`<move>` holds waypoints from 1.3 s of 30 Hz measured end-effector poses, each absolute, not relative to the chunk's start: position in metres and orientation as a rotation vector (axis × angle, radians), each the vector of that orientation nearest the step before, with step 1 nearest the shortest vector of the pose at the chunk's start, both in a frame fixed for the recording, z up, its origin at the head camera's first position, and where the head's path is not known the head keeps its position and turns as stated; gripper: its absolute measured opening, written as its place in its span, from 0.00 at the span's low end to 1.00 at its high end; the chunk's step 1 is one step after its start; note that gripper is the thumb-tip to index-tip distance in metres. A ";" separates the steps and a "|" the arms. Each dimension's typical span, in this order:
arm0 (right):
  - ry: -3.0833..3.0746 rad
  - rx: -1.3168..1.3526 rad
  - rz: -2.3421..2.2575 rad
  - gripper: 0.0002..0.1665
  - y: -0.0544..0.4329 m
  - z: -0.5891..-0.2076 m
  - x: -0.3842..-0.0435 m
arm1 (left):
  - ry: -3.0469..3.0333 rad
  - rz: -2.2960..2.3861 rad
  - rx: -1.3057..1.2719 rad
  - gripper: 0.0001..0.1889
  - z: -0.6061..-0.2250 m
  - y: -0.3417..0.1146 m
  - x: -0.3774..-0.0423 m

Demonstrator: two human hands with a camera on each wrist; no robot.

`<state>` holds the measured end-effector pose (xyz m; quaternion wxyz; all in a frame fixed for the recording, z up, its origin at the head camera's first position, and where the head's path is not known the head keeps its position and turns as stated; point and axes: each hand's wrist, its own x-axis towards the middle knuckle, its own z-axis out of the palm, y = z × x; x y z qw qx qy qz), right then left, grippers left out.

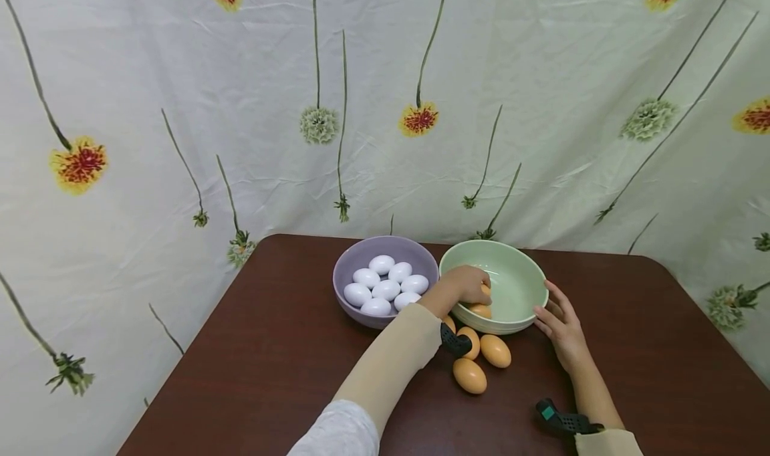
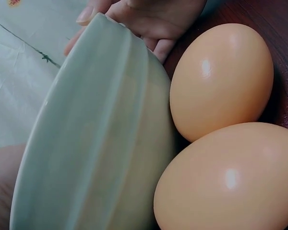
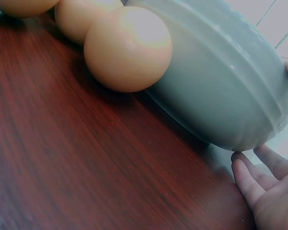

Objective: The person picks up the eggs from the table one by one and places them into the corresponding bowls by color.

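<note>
My left hand point(image 1: 466, 282) reaches over the near-left rim of a light green bowl point(image 1: 520, 275), its fingers curled about a brown egg point(image 1: 486, 294). Another brown egg point(image 1: 480, 311) lies just below it inside the bowl; the hand hides part of the interior. At the bowl's right side, my right hand point(image 1: 564, 329) holds the rim, with fingertips under the wall in the right wrist view. Several brown eggs rest on the table in front of the bowl, including one egg point(image 1: 496, 351) at the right and a nearer egg point(image 1: 470, 376).
A purple bowl point(image 1: 344, 273) with several white eggs point(image 1: 386, 289) stands left of the green bowl, beneath the left forearm's far side. Both bowls stand near the back of the dark wooden table point(image 1: 252, 369). A flower-patterned cloth point(image 1: 271, 108) hangs behind it.
</note>
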<state>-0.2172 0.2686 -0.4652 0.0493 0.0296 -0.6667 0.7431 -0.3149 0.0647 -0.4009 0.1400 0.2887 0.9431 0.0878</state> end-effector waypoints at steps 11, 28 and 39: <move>-2.017 0.107 2.265 0.35 0.269 -0.467 -0.217 | 2.685 0.268 0.880 0.15 -0.419 0.071 -0.334; -2.026 0.093 2.263 0.35 0.267 -0.464 -0.217 | 2.701 0.877 1.038 0.15 -0.405 0.049 -0.309; -2.033 0.078 2.259 0.35 0.268 -0.464 -0.216 | 2.614 1.164 1.089 0.14 -0.403 0.032 -0.288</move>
